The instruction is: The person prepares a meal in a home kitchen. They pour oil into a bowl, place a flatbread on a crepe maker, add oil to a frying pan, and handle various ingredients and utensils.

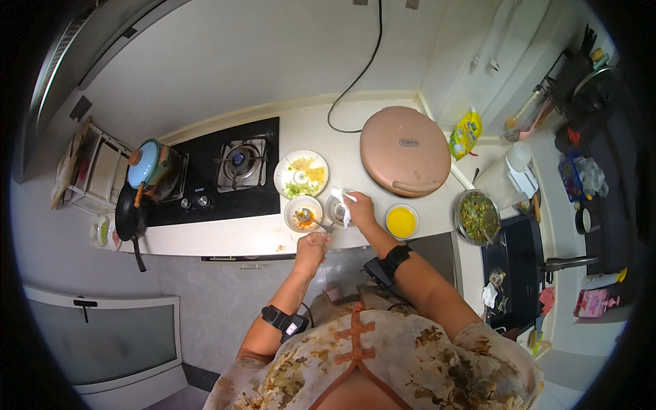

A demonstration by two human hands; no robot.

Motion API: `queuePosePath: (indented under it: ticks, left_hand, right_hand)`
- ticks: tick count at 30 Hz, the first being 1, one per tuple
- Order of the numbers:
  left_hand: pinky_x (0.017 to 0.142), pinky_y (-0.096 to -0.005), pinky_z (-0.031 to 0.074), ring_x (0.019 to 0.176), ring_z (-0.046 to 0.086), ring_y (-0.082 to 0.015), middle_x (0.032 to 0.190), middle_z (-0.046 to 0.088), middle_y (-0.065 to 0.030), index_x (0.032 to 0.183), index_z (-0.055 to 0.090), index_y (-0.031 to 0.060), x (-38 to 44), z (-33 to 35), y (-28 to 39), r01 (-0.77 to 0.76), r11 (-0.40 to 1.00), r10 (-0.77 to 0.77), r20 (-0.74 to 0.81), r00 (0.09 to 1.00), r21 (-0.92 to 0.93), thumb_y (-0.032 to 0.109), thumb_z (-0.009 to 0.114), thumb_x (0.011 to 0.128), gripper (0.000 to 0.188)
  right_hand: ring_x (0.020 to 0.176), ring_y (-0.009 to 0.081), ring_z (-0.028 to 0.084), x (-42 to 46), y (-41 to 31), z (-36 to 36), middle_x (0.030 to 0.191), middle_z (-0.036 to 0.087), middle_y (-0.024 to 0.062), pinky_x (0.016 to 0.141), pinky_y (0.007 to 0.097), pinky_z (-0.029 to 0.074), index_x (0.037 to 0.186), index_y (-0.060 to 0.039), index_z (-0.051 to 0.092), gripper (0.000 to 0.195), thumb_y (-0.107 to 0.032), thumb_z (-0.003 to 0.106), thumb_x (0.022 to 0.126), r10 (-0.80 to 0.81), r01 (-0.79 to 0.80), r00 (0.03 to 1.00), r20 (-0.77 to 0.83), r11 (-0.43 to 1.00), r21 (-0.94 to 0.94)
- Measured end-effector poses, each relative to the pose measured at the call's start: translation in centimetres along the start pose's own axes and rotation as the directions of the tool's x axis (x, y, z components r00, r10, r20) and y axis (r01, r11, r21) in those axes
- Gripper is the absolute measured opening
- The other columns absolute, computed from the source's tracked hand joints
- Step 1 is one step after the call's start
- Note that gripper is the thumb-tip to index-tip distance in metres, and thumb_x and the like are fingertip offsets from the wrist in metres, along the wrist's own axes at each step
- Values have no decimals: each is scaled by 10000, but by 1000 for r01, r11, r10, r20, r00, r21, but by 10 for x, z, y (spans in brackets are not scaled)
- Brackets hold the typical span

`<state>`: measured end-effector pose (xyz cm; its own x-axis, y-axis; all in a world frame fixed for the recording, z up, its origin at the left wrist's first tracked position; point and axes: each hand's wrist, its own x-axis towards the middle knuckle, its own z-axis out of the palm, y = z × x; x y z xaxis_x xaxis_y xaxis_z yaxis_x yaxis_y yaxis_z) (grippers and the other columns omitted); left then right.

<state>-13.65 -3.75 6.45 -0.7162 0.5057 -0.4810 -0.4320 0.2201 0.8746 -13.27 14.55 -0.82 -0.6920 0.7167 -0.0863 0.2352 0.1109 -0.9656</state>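
Note:
My right hand [362, 211] grips a crumpled white piece [346, 209], either tissue or a thin packet, over a small clear bowl [332, 211]. Its contents are partly hidden. Just left of that, a white bowl [288, 218] holds seasonings with red and orange bits, and a metal spoon [319, 224] leans across its rim. My left hand [311, 251] is curled at the counter's front edge, below the spoon's handle; nothing shows in its fingers. Behind the bowls, a white plate [277, 174] bears chopped yellowish and green pieces. A bowl of yellow liquid [401, 221] stands to the right.
A pink round electric griddle [405, 166] sits behind, its lid down. On the left are a black gas hob [205, 169], a blue-lidded pot [143, 169] and a black frying pan [128, 210]. Right: a pan of chopped vegetables [477, 215], a yellow pouch [465, 134], a dark sink [523, 277].

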Motion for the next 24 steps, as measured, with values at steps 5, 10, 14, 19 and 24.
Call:
queuePosePath:
  ticks: [5,10,14,19,24]
  left_hand:
    - [374,-233,322,389,346,-82,510,420,8,848,574,14,-1,-18,-4,-30,999,29,-35,999,-29,189,473,935,221]
    - [369,-231,316,390,324,-73,504,394,21,836,565,37,1,-6,2,-34,997,33,-20,999,-75,211,477,940,221]
    - [371,-229,316,410,332,-63,520,401,26,821,568,45,3,-4,-7,-45,999,44,-46,998,-20,192,470,938,211]
    - [366,-226,319,395,327,-66,516,395,27,828,562,50,10,-3,-2,-17,1000,17,-29,999,-13,214,476,940,217]
    - [374,-226,337,399,333,-66,516,398,26,838,571,52,5,-26,4,13,1000,-13,-40,999,2,221,471,941,221]
  right_hand:
    - [726,156,618,-13,-25,-7,856,645,80,634,268,487,1083,0,591,314,-201,625,845,300,-362,930,214,853,377]
    - [761,211,631,-13,1,8,846,653,139,669,328,486,991,35,608,346,-242,664,791,96,-127,973,209,982,140]
    - [731,221,634,-10,-9,15,833,651,147,642,363,487,930,14,626,325,-282,650,799,106,-55,978,180,962,-267]
    - [700,185,628,9,34,19,819,645,96,601,323,498,948,-27,637,364,-372,610,839,343,-354,928,147,934,52]
    - [729,140,615,-17,-45,-17,943,620,102,617,255,491,990,-34,637,341,-350,578,876,386,-430,902,194,849,309]
